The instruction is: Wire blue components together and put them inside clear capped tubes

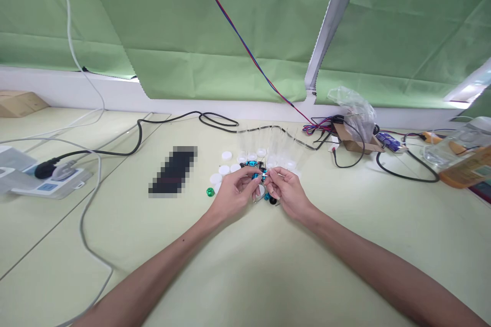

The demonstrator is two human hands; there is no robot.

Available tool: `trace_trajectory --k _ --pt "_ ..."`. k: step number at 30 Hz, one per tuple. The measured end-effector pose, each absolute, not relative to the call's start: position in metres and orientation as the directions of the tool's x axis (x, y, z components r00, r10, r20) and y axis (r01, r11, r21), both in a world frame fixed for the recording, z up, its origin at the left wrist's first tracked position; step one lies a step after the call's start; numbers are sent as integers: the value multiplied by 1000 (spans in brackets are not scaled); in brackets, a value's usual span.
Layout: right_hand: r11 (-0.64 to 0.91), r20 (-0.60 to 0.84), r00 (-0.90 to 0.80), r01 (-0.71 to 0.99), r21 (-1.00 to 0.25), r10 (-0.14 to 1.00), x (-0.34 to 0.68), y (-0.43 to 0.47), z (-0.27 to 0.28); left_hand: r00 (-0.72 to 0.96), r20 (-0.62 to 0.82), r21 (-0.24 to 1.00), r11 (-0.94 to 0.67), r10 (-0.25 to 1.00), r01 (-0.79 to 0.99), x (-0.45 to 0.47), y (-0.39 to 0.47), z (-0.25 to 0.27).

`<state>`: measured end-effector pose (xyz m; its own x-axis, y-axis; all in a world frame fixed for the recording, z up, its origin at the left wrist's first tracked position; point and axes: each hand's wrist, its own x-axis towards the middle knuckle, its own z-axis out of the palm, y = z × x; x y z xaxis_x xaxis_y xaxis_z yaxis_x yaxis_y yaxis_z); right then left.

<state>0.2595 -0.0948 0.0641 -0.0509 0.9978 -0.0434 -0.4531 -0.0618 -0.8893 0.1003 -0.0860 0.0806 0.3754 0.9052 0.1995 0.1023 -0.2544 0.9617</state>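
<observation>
Over the middle of the table both of my hands meet, fingertips almost touching. My left hand (240, 184) is closed in a pinch on a small blue metallic part (255, 177), partly hidden by the fingers. A thin silver rod (265, 175) bridges the gap to my right hand (287, 189), whose thumb and forefinger pinch its end. Behind and under the hands lie more blue and black small parts (251, 163). White round caps (224, 169) surround them, along with clear tubes (274, 143) standing at the back. A green metallic piece (210, 192) rests left of my left hand.
A pixelated dark rectangle (173, 171) lies to the left, past it a power strip (57, 184) with plugs. Black cable (184, 115) runs along the back. At right are a small cardboard box (355, 138) with a plastic bag and an orange-labelled bottle (466, 168).
</observation>
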Motion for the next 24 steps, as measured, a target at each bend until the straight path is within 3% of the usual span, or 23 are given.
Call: trace_trajectory --k 6,14,19,24 --pt "-153 -89 -144 -538 -829 986 259 -95 64 422 204 978 -204 883 -46 101 -87 85" --pt "-243 -150 -197 -649 -721 969 259 -92 63 350 192 981 -166 917 -104 102 -86 84" --pt "-215 -140 -166 -644 -734 976 261 -91 62 270 92 996 -83 958 -46 101 -81 83" --pt "-176 -128 -122 -615 -769 984 260 -91 60 303 -23 997 46 953 -69 98 -76 80"
